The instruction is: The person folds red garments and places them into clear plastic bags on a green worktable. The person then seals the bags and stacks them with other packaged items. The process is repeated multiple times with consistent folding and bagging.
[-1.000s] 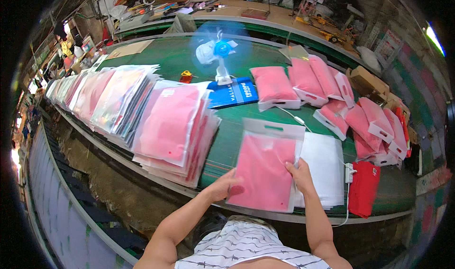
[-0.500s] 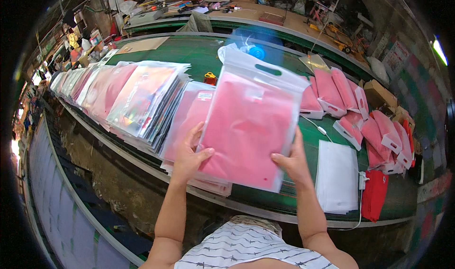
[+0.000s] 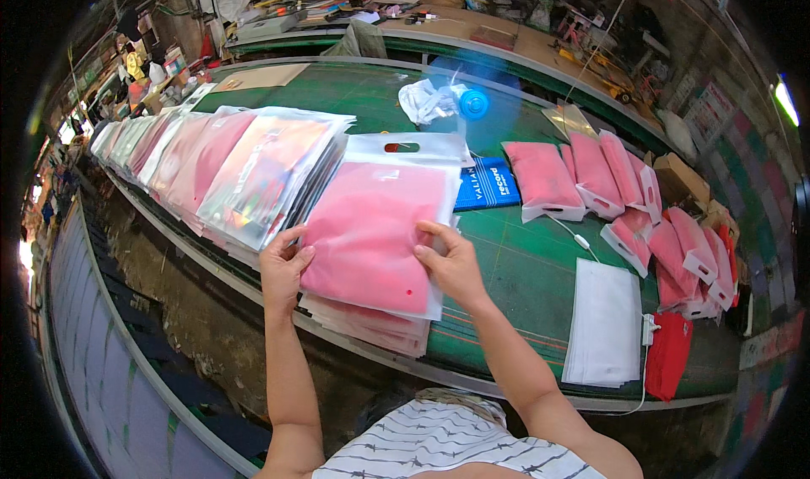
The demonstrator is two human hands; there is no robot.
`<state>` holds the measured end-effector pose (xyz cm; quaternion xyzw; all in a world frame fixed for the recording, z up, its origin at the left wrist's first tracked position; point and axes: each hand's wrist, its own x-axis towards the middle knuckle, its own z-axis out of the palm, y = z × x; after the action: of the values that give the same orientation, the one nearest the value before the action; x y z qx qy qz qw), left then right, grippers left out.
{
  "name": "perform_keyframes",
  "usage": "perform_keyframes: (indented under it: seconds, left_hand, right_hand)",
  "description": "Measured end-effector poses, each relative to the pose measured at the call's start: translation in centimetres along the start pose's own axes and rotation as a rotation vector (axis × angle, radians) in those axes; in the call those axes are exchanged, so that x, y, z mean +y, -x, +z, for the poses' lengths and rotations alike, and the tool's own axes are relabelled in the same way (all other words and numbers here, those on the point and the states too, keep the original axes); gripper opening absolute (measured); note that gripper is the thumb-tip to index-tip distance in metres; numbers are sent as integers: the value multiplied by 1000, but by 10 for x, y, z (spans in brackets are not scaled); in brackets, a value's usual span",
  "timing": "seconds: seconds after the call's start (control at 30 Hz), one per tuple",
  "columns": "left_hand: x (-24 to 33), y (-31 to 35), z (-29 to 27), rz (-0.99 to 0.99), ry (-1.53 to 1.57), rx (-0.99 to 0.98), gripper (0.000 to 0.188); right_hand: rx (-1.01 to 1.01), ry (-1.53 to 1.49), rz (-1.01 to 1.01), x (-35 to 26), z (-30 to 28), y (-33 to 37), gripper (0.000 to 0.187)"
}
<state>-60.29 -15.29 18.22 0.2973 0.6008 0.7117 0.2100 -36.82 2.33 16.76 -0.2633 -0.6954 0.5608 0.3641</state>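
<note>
A frosted plastic bag (image 3: 371, 226) with a handle cut-out at its top, filled with folded pink cloth, lies over a pile of similar pink bags (image 3: 371, 327) near the table's front edge. My left hand (image 3: 285, 264) pinches its left side between thumb and fingers. On its right side, my right hand (image 3: 445, 255) grips the edge the same way. A taller stack of printed plastic bags (image 3: 261, 171) adjoins it on the left. Just right of the bag's top lies a blue book (image 3: 488, 184), partly covered by the bag.
Several pink-filled bags (image 3: 544, 175) lie at the right of the green table (image 3: 506, 285). Nearer are flat white bags (image 3: 603, 323), a red cloth bundle (image 3: 669, 357) and a white cable with a plug (image 3: 650, 329). A blue-capped bottle (image 3: 472, 103) stands behind, beside crumpled white plastic (image 3: 426, 101).
Both hands have carried the pink-filled bag left and lowered it over the pile. The blue book, hidden before, now shows.
</note>
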Motion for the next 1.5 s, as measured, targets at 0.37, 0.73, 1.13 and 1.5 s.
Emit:
perform_keyframes:
  seconds: [0.37,0.73,1.13,1.5]
  left_hand:
    - [-1,34,50,546,-982,163,26]
    - [-13,138,245,728,-661,-479,15]
    - [-56,335,507,626,-443,-1103,25]
    - [-85,487,657,534,-157,-1629,22]
  right_hand:
    - [-209,155,23,3,-14,37,50]
    - [188,-16,432,69,-204,212,27]
    - [1369,-292,449,94,-501,461,28]
    - [1348,-557,527,90,-584,522,30]
